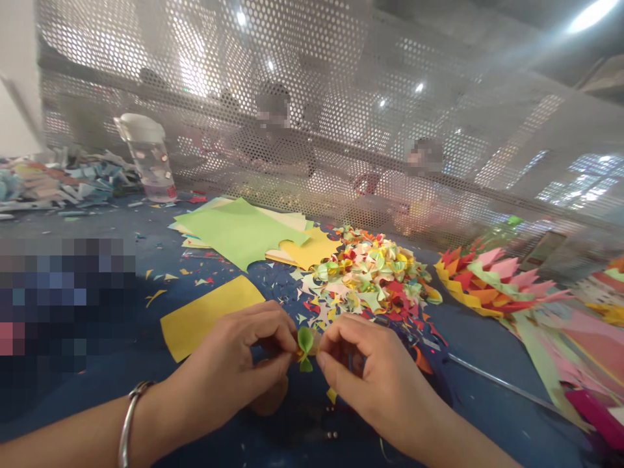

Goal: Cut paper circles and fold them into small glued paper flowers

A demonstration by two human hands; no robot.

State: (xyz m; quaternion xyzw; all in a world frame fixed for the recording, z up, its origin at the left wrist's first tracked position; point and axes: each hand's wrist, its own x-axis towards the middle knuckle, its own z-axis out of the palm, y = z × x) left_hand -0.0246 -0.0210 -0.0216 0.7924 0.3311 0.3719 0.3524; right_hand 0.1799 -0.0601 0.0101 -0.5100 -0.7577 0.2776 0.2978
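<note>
The green paper piece (305, 341) stood with its long axis upright between the hands (both equally near). The left hand (234, 370) and right hand (375, 377) each pinched it from opposite sides above the table (478, 338).

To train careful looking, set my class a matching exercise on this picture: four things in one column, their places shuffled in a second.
Things: 1 green paper piece; 2 yellow sheet; 3 clear bottle; 4 bangle.
Places: A pinched between the left hand and the right hand; B upright by the mesh screen; C around the left wrist; D flat on the table, beside the left hand.
Pairs: 1-A; 2-D; 3-B; 4-C.
</note>
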